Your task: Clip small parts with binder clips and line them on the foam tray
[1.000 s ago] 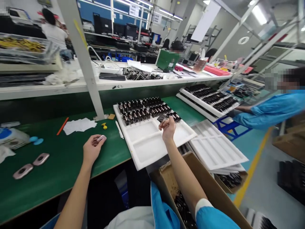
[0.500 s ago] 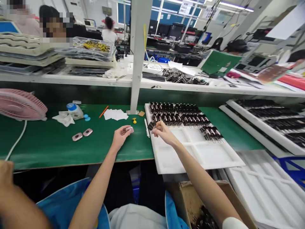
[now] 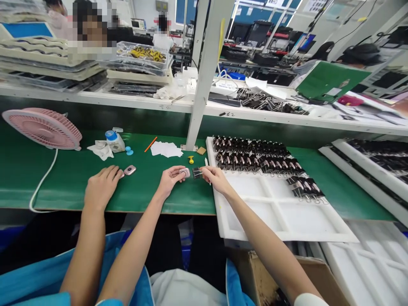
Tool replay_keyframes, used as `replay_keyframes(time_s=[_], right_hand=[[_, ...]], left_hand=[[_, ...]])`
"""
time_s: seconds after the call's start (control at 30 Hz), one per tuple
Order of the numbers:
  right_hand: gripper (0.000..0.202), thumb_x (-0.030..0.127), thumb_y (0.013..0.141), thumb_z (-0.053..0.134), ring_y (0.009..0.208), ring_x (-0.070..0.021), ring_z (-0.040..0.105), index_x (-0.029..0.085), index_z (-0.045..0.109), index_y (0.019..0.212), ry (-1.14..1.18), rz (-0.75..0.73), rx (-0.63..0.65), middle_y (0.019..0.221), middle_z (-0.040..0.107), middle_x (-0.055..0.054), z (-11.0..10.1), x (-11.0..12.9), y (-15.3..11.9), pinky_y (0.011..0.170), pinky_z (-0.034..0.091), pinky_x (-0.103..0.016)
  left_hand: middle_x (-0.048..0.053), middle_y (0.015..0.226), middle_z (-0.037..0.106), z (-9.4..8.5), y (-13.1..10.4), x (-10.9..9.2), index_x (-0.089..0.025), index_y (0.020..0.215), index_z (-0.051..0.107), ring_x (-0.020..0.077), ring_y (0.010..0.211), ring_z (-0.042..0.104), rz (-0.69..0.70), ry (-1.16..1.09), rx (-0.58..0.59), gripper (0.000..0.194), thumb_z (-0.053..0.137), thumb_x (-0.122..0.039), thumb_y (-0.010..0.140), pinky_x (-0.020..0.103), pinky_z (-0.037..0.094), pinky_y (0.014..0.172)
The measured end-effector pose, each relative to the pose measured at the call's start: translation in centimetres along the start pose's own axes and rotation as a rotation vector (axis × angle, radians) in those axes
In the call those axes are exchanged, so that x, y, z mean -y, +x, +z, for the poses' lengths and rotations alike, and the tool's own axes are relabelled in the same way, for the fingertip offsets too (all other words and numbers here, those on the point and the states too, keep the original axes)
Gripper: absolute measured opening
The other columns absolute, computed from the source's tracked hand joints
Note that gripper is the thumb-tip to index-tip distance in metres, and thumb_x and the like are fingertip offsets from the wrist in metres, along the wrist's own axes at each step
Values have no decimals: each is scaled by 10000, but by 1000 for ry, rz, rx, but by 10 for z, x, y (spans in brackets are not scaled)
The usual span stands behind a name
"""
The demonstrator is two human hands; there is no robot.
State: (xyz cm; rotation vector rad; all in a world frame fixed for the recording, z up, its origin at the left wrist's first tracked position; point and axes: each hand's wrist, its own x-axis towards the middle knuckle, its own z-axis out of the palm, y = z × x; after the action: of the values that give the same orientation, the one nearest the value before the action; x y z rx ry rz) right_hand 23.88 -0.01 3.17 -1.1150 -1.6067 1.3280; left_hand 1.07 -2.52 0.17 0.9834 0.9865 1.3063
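Observation:
My left hand (image 3: 172, 180) pinches a small pink watch case (image 3: 185, 172) above the green mat. Just to its right, my right hand (image 3: 216, 177) grips a black binder clip (image 3: 196, 173) by its wire handles. The clip's black jaw end points at the case, with a narrow gap seeming to lie between them. Another person's hand (image 3: 103, 185) rests on the mat at left, its fingers over a pink case that is mostly hidden. Beside those fingers lies another pink watch case (image 3: 130, 170), with a dark round centre facing up.
A white foam tray (image 3: 242, 216) holds rows of binder clips (image 3: 270, 163) clamped on pink cases. On the mat stand a pink fan (image 3: 43, 127), a blue-capped bottle (image 3: 115, 141), white paper (image 3: 166, 148) and a yellow piece (image 3: 191, 160). A cardboard box (image 3: 306, 276) sits below right.
My right hand has brought the binder clip left, off the tray's edge, close to the watch case. The other person's hand has reached onto the mat and covers one case. The view has shifted.

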Motion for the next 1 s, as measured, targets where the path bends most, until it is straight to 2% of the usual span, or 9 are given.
replay_keyframes(time_s=[0.2,0.5,0.63,0.7,0.77,0.83,0.87,0.93,1.0], right_hand=[[579,685,912,587,650,-175,531,155,758,1070,-104,-45,17,718,609,-22,1,-3,-2,602,425,-308],[493,574,972,538,800,-218,625,160,771,1107,-217,-133,64,855,712,-71,0,-8,0,668,480,-319],[395,492,964,587,771,-195,604,152,747,1087,-204,-105,56,837,704,-47,9,6,1,712,486,-324],[359,450,954,617,761,-175,593,157,711,1138,-185,-101,-13,863,695,-30,11,21,-8,738,491,-316],[334,429,979,585,804,-162,602,179,663,1187,-187,-152,-171,942,690,-24,1,35,-26,795,499,-306],[306,450,1040,473,882,-165,611,199,646,1074,-280,-189,-422,979,675,-33,-29,38,-57,867,496,-308],[360,471,1068,402,907,-174,606,206,625,971,-362,-172,-589,956,663,-46,-51,35,-81,892,490,-316],[484,519,1097,258,904,-197,590,229,536,828,-560,-31,-997,879,623,-76,-99,20,-144,887,482,-333],[536,523,1095,102,861,-215,567,238,496,868,-725,192,-1379,873,592,-104,-140,-2,-220,824,476,-344]], left_hand=[[110,858,784,3,0,-1,-126,1024,789,206,687,717,-41,33,39,458,931,-348,649,277,527,589],[106,828,783,5,-1,-3,-127,1000,797,215,669,720,-52,88,41,466,938,-357,620,295,532,574],[88,815,778,4,2,-9,-174,980,798,208,663,717,-35,113,39,394,917,-370,659,310,538,573],[63,814,776,4,2,-11,-208,972,783,187,633,695,-42,111,33,402,936,-362,634,302,537,556],[35,798,769,3,4,-12,-211,967,768,169,615,673,-25,100,-42,465,966,-341,567,281,523,527],[8,818,758,3,11,-9,-195,1009,753,128,609,644,28,62,-110,516,959,-324,554,255,518,547],[-7,803,743,4,16,-7,-186,1030,749,112,602,627,52,54,-111,543,956,-311,544,252,522,567],[-24,775,713,6,26,-1,-177,1016,746,110,598,605,109,62,-136,574,954,-312,498,263,511,558],[-35,761,692,8,32,3,-191,968,747,123,662,612,148,73,-143,562,953,-321,463,273,506,597]])
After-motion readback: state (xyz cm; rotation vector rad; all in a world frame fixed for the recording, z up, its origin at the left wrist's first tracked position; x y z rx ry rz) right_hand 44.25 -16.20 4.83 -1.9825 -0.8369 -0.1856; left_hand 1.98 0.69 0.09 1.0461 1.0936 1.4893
